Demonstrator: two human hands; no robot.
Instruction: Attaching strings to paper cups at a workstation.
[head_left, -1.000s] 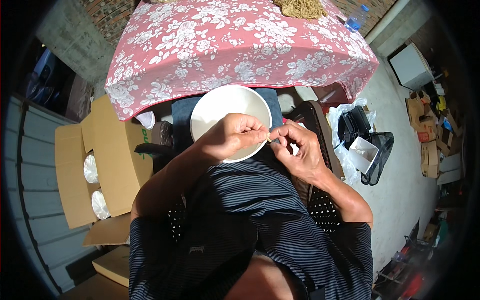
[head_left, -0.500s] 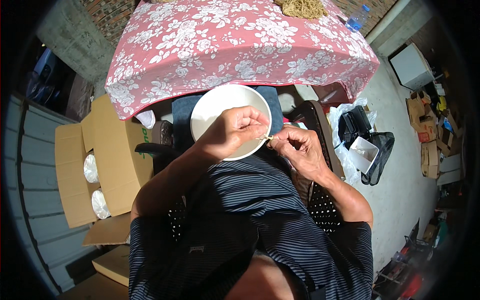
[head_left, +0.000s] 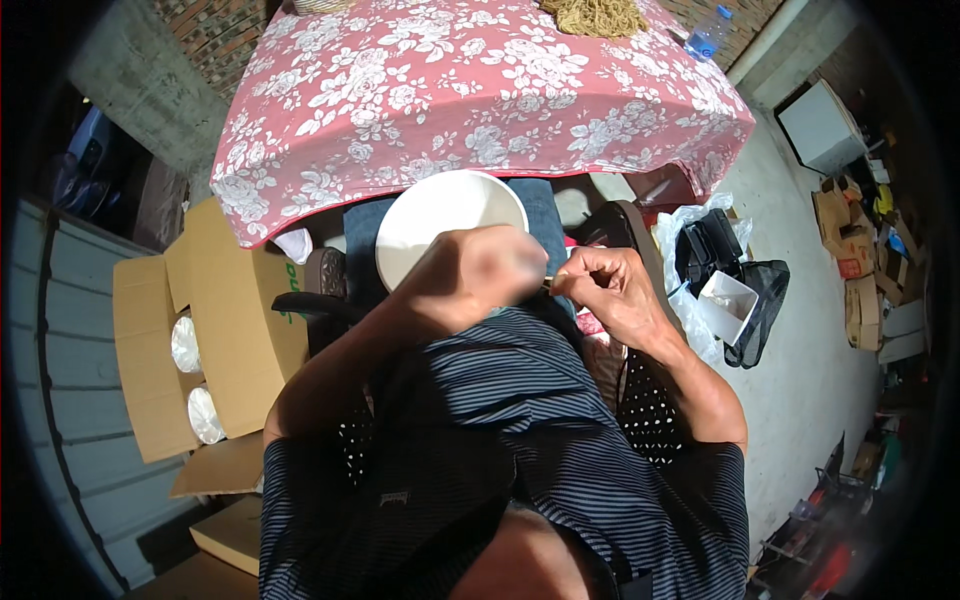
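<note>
Since the earlier frames the left hand [head_left: 480, 275] has slid a little toward the right hand and now shows motion-blurred; a second ago it was sharp. The right hand [head_left: 610, 290] sits where it was. The two hands have closed the gap between them, so the work on the thin strand [head_left: 549, 283] looks mid-stroke rather than finished.

Left hand: curled shut, but blur hides what the fingers pinch; cannot tell if it grips the strand end. Right hand: fingers pinched closed on the strand, thumb against forefinger. The strand is a short pale-tan piece bridging the two hands, over the lap.

Just beyond the left hand, partly under it: a white bowl [head_left: 440, 225] resting on the knees. The visible part of its inside looks bare; the part under the hand is hidden.

Out to the left of the left hand: an open cardboard box [head_left: 215, 330] on the floor, with two round white items in clear wrap [head_left: 195, 380] showing in it.

To the right of the right hand: a black bag [head_left: 745, 290] on the floor with a small white open carton [head_left: 728, 305] sitting in it; contents too small to tell.

Farther, past both hands: the bench under a pink flowered cloth [head_left: 480, 100], with a heap of tan fibre [head_left: 595, 15] at its far edge and a clear blue bottle [head_left: 708, 38] near the far right corner.
</note>
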